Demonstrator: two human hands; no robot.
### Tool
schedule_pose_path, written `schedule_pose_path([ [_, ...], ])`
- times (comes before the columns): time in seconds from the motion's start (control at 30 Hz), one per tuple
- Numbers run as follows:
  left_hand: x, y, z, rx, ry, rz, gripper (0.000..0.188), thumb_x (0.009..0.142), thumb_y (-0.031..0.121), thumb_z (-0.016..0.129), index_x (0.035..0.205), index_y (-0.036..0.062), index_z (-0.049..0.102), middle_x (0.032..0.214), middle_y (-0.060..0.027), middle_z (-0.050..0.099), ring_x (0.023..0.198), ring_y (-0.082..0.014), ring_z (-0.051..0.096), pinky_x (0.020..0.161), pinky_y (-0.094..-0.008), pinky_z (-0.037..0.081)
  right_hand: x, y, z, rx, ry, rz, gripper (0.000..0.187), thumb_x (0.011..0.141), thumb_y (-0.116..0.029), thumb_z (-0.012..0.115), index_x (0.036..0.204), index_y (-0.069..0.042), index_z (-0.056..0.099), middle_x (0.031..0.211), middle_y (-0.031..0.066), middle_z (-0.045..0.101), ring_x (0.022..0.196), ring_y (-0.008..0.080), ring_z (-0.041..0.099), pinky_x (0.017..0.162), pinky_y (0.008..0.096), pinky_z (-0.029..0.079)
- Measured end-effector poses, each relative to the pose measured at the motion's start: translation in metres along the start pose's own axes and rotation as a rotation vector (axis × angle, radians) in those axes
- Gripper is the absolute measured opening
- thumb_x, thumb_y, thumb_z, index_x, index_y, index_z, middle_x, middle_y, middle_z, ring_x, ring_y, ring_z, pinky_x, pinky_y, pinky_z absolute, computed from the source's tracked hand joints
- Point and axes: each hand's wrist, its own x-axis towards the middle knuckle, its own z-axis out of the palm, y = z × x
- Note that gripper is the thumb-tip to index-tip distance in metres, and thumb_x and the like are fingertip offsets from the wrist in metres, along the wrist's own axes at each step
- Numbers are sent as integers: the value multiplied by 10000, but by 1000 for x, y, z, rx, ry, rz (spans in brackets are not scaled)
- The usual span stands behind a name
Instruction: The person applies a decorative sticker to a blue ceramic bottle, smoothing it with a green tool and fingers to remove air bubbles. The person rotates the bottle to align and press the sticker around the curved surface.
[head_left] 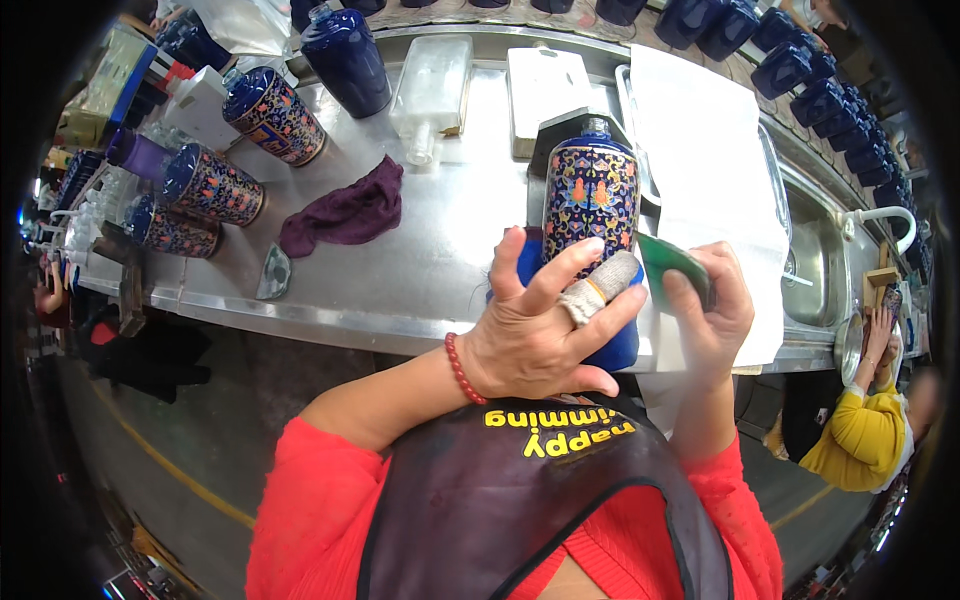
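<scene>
A dark blue bottle (592, 190) with a colourful floral pattern lies in a grey holder (553, 130), its neck pointing away from me. Over its near end is my left hand (545, 320), fingers spread, one wearing a grey cloth finger cover (605, 283). That covered finger seems to rest on the bottle; the exact contact is hard to see. My right hand (715, 300), closed, pinches a green flat scraper (668, 262) beside the bottle's right side. A red bead bracelet (465, 370) circles my left wrist.
Patterned bottles (275, 115) and a plain blue bottle (345, 60) stand at left. A purple cloth (345, 207), a clear bottle (432, 95), a white box (548, 85) and white paper (695, 180) lie on the metal table (400, 280). Right are a sink (812, 250) and a yellow-sleeved person (860, 440).
</scene>
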Motion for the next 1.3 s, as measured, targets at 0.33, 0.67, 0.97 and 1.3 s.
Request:
schedule_pose_path([
  [0.33,25,21,-16,90,-139,-138,934,922,798,348,1484,73,526,1436,-108,587,1471,-408,274,1176,-699,-21,-12,13,-3,265,79,271,87,946,-34,719,993,20,672,908,25,602,827,95,554,731,222,440],
  [0.67,42,10,-19,71,-178,-228,960,902,764,439,1512,24,474,1477,-227,535,1483,-463,269,1154,-731,-43,-10,16,-4,329,136,319,97,955,-53,718,1010,13,675,913,5,601,838,80,552,751,218,444],
  [0.97,61,2,-21,84,-191,-247,915,821,697,620,1436,22,564,1387,-183,606,1476,-460,287,1154,-737,-26,-4,20,-2,394,168,337,105,970,-73,708,1034,4,674,936,-6,611,850,68,565,766,212,461],
  [1.3,80,-14,-18,174,-174,-231,832,857,703,586,1375,53,627,1153,-152,699,1397,-398,359,1165,-703,32,3,28,-5,456,163,382,130,981,-95,700,1057,6,671,934,-10,638,835,62,585,759,205,475],
])
